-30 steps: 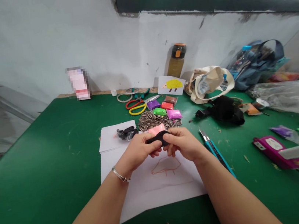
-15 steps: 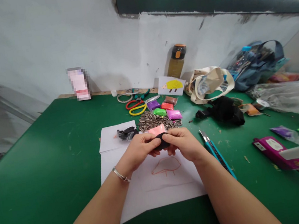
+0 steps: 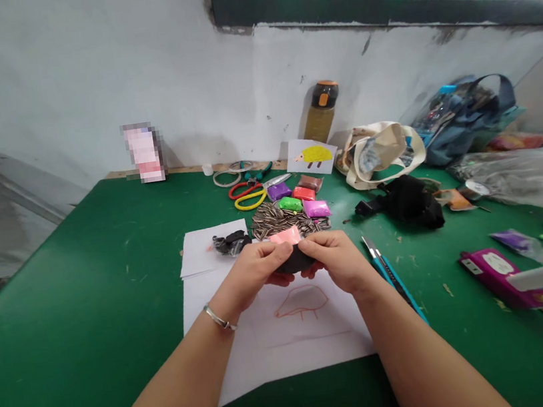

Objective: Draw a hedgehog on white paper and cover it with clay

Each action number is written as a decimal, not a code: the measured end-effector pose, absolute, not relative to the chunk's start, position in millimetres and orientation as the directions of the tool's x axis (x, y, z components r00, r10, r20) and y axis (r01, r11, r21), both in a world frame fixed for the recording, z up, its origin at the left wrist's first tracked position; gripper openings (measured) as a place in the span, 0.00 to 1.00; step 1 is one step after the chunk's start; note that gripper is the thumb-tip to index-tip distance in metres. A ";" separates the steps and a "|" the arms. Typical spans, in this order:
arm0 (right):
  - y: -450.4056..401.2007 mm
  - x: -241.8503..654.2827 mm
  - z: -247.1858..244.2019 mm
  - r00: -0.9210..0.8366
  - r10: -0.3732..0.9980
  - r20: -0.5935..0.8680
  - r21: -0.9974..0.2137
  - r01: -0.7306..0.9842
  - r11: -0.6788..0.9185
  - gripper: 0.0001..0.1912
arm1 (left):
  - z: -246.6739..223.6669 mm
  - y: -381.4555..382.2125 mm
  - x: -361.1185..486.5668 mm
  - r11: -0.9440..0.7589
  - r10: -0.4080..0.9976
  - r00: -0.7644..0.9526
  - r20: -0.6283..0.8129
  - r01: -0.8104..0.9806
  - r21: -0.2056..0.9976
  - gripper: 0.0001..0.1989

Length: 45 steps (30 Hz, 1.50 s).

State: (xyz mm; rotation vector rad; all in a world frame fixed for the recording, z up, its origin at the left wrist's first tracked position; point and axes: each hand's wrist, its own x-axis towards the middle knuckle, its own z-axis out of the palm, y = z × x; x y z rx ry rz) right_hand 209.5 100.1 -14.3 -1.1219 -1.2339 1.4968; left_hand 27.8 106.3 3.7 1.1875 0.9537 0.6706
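A flat black piece of clay (image 3: 296,261) is pinched between my left hand (image 3: 258,264) and my right hand (image 3: 328,254), thumbs on top and fingers beneath. Below my hands lies white paper (image 3: 293,355) with an orange outline of an animal (image 3: 301,300). Just beyond my fingertips is a pink clay packet (image 3: 286,236), partly hidden, beside a heap of small metal pieces (image 3: 274,220). Purple (image 3: 278,192), red (image 3: 304,193), green (image 3: 290,204) and violet (image 3: 317,208) packets sit around the heap.
Scissors (image 3: 250,196) lie behind the heap, near a hedgehog picture (image 3: 313,156) and a bottle (image 3: 322,112). Right of my right hand is a blue cutter (image 3: 396,280). A black cloth item (image 3: 410,203) and a magenta device (image 3: 504,278) lie farther right.
The black piece now looks wider and flatter between my hands. My thumbs have shifted slightly apart on it.
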 end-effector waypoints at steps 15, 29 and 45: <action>99.7 208.2 -13.9 -0.375 0.897 -0.233 -0.949 -0.115 -0.294 0.16 | 4.6 108.6 27.8 0.130 0.882 0.437 -0.176 0.133 0.983 0.15; 101.8 210.6 -13.8 -0.298 0.902 -0.313 -0.916 -0.154 -0.369 0.20 | 5.9 111.2 25.4 0.148 0.904 0.383 -0.189 0.133 0.980 0.09; 98.4 222.8 -7.2 -0.386 0.845 -0.370 -0.893 -0.102 -0.438 0.21 | 3.3 114.0 19.2 0.195 0.918 0.332 -0.218 0.099 0.976 0.08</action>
